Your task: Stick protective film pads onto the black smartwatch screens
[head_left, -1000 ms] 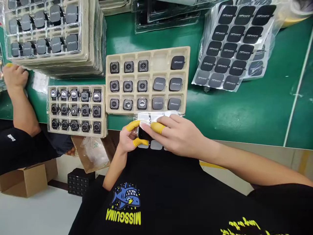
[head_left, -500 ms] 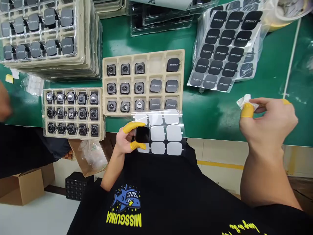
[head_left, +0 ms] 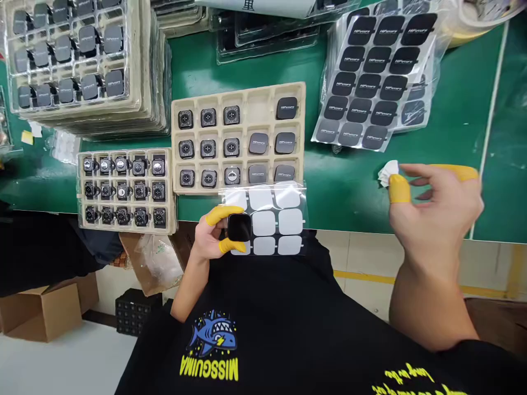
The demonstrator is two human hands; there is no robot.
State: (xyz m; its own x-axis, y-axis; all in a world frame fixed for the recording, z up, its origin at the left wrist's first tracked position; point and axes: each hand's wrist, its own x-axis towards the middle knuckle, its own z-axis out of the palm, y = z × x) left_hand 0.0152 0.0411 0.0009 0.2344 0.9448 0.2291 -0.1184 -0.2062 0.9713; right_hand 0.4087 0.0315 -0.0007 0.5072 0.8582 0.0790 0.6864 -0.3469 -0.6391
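Observation:
My left hand (head_left: pixel 211 233), with yellow finger cots, grips a square black-screened watch body (head_left: pixel 239 227) by its edges, between thumb and finger. Right beside it, a clear sheet of whitish rounded-square films (head_left: pixel 290 222) overhangs the table's front edge; the watch covers part of it. Raised on the right, my right hand (head_left: pixel 438 200) pinches a crumpled white wipe (head_left: pixel 387 174) between thumb and forefinger. Behind the sheet stands a beige tray (head_left: pixel 261 104), holding watch bodies with their backs up on its left and dark rounded squares on its right.
A smaller tray (head_left: pixel 173 189) of watch bodies stands to the left. Behind it rises a tall stack of filled trays (head_left: pixel 150 77). Sheets of black labelled stickers (head_left: pixel 358 109) lie at back right, near a white round container (head_left: pixel 469 27). Cardboard boxes (head_left: pixel 61 312) sit below the table.
My right hand has shifted a little to the left with the wipe. The left hand keeps its hold on the watch body. The co-worker's hand at the far left has gone from view.

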